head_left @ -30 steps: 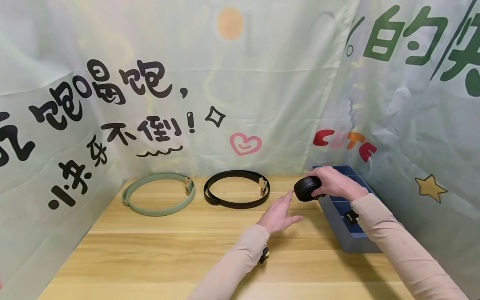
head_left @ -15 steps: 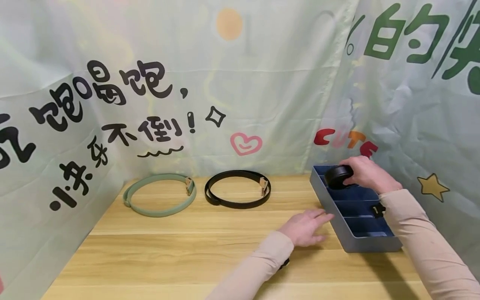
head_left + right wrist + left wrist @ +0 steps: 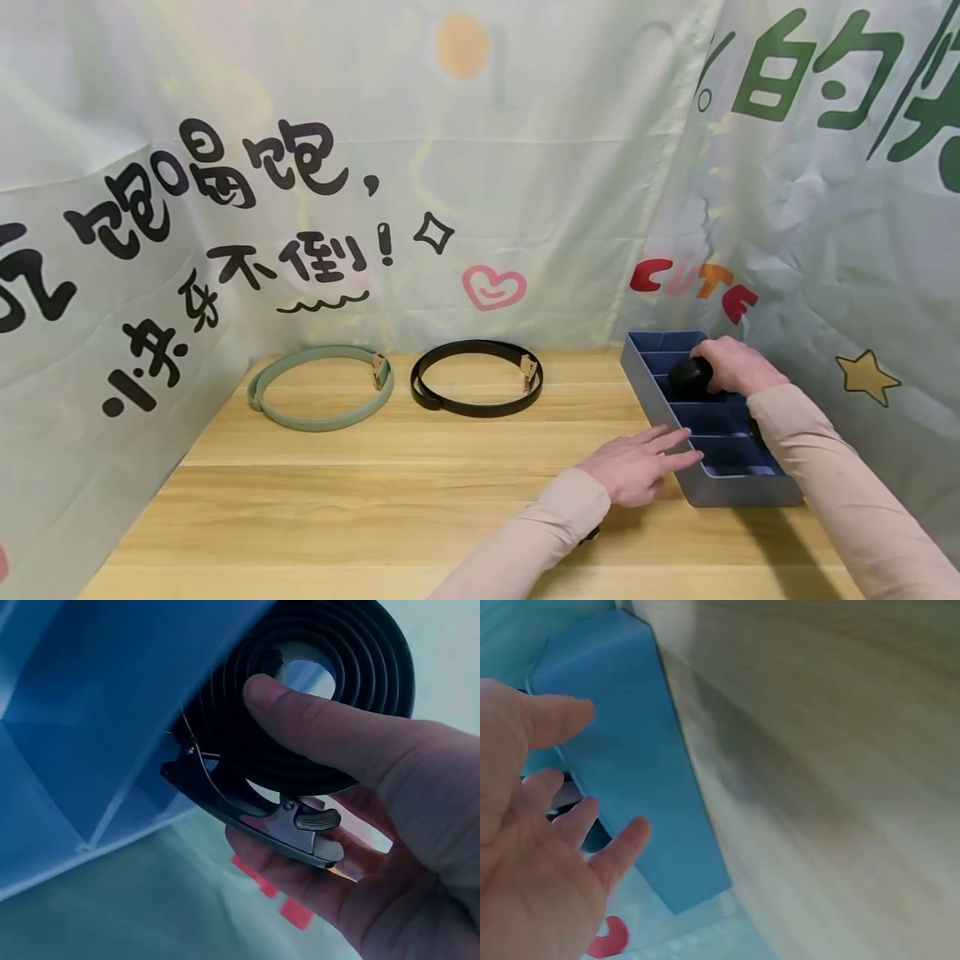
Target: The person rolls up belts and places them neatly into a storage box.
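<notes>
A black belt [image 3: 375,667], rolled into a tight coil with a metal buckle [image 3: 262,825], is gripped by my right hand [image 3: 330,765]. In the right wrist view the thumb presses the coil's flat side and fingers curl under the buckle. In the head view the coil is partly down in a middle compartment of the blue divided box [image 3: 738,492]. My left hand [image 3: 633,471] has its fingers spread at the box's near left wall; the left wrist view shows its palm beside that wall [image 3: 630,750].
A green belt [image 3: 318,425] lies in a loose ring at the back left of the wooden table [image 3: 375,517]. Beside it is a ringed black belt [image 3: 480,410] with a gold buckle. Printed cloth [image 3: 570,167] hangs behind and along both sides.
My right hand has carried the coiled belt rightward from beside the box, over it and down into a compartment. My left hand has moved right to the box's wall.
</notes>
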Demonstrator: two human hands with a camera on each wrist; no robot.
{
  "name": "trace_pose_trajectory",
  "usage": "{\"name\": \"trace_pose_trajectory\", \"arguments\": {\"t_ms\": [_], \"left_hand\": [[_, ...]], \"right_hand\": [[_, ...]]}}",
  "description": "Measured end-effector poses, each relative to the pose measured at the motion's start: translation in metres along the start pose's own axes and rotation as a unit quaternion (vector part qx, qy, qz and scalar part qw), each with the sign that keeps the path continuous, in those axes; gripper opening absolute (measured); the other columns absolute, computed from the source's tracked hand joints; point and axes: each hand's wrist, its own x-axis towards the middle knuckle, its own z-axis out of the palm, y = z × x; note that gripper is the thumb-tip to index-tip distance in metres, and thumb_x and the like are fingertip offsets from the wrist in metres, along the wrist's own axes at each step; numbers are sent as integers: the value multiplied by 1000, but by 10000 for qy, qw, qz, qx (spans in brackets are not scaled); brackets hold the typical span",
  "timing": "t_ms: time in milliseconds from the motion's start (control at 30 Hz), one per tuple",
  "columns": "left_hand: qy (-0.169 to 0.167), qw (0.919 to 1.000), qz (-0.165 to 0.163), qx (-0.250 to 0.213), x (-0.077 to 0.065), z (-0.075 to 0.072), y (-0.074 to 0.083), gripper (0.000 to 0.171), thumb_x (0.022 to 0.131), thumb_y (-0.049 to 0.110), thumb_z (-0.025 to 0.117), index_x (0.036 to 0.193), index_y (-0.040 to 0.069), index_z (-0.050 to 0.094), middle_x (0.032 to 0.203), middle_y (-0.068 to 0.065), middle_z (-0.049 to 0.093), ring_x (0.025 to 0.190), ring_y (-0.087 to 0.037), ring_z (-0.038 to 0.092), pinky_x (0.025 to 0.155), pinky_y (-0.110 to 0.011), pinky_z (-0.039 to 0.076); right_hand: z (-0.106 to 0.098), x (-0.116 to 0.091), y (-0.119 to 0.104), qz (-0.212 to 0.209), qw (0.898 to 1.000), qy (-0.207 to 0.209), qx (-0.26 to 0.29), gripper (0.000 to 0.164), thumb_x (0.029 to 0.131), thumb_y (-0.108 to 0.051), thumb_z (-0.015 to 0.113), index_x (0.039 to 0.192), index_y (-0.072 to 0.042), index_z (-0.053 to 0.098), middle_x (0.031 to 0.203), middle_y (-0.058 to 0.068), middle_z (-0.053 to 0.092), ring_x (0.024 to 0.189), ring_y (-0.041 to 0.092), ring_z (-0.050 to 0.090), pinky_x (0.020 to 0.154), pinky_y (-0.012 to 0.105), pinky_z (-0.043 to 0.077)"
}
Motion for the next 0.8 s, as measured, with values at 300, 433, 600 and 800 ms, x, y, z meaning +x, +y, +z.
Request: {"name": "trace_pose_trajectory", "arguments": {"t_ms": [300, 433, 600, 800], "left_hand": [[-276, 9987, -257, -344, 1, -12, 3, 64, 100, 29, 50, 153, 45, 19, 161, 24, 11, 147, -4, 22, 98, -13, 42], [-447, 9971, -308, -536, 1, -10, 5, 67, 99, 32, 51, 154, 47, 14, 161, 26, 5, 147, -3, 21, 105, -14, 36], [-488, 9967, -268, -586, 1, -8, 6, 70, 98, 33, 53, 154, 46, 13, 162, 25, 4, 147, -3, 22, 109, -15, 31], [-485, 9975, -95, -497, 2, -4, 6, 74, 96, 34, 55, 156, 41, 11, 163, 20, 3, 147, 0, 17, 114, -10, 15]], "right_hand": [[19, 6, 0, -101, 9981, 285, -544, 22, 77, 11, 67, 94, -2, 70, 81, 14, 62, 68, 26, 51, 62, 45, 48], [27, 2, -7, -290, 9959, 430, -747, 19, 82, 12, 62, 89, -3, 70, 81, 14, 65, 70, 27, 56, 67, 49, 52], [43, -1, -10, -404, 9888, 872, -1141, 17, 78, 14, 66, 78, -4, 66, 74, 14, 62, 66, 29, 57, 64, 50, 53], [43, 1, -15, -247, 9915, 515, -1169, 15, 82, 11, 64, 80, -3, 65, 76, 15, 63, 68, 31, 58, 64, 49, 52]]}}
